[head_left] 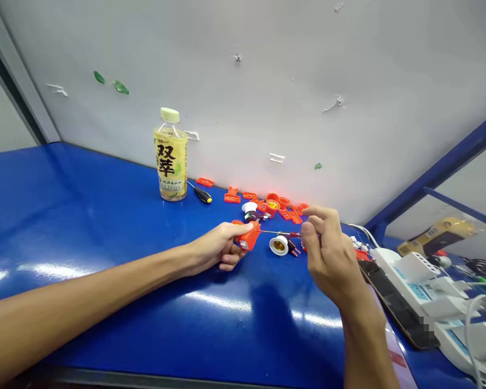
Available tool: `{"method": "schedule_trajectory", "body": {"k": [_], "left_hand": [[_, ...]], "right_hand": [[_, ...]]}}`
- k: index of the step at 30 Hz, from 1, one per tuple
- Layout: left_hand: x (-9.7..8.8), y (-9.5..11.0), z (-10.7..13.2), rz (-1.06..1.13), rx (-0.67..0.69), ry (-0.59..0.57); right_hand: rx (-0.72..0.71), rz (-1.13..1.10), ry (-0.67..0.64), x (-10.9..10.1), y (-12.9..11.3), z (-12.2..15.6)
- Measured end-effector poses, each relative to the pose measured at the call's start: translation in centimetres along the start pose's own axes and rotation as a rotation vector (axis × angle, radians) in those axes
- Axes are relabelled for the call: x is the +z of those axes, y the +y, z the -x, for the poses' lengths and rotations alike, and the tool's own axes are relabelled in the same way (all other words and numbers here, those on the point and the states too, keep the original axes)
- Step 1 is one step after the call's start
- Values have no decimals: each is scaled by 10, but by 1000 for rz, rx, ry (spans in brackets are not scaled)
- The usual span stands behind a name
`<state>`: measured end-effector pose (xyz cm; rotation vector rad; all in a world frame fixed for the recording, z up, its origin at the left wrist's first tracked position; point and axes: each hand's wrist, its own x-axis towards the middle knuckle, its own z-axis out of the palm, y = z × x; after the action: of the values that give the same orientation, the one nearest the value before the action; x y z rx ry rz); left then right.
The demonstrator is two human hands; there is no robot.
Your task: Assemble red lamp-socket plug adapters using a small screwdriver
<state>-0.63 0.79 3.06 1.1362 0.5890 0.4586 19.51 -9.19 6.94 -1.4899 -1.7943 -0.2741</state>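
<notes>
My left hand grips an orange plastic lamp-holder housing just above the blue table. In my right hand is a screwdriver, its handle mostly hidden by the fingers. The thin shaft points left, and its tip meets the right side of the orange housing. Under the shaft lies a white bulb socket with a brass inside and a dark plug with prongs. Just behind the left hand is a second white socket.
Several orange plastic parts lie along the wall. A drink bottle stands at the back left beside a black-and-yellow screwdriver. On the right are a phone, white power strips with cables, and a yellow-and-black package.
</notes>
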Motion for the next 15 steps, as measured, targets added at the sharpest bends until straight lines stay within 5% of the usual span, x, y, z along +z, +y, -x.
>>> {"method": "schedule_trajectory", "body": {"k": [4, 15], "left_hand": [[3, -4, 1, -14, 18, -13], [0, -6, 0, 12, 23, -9]], "right_hand": [[104, 74, 56, 2, 3, 2], [-95, -102, 20, 5, 7, -1]]}}
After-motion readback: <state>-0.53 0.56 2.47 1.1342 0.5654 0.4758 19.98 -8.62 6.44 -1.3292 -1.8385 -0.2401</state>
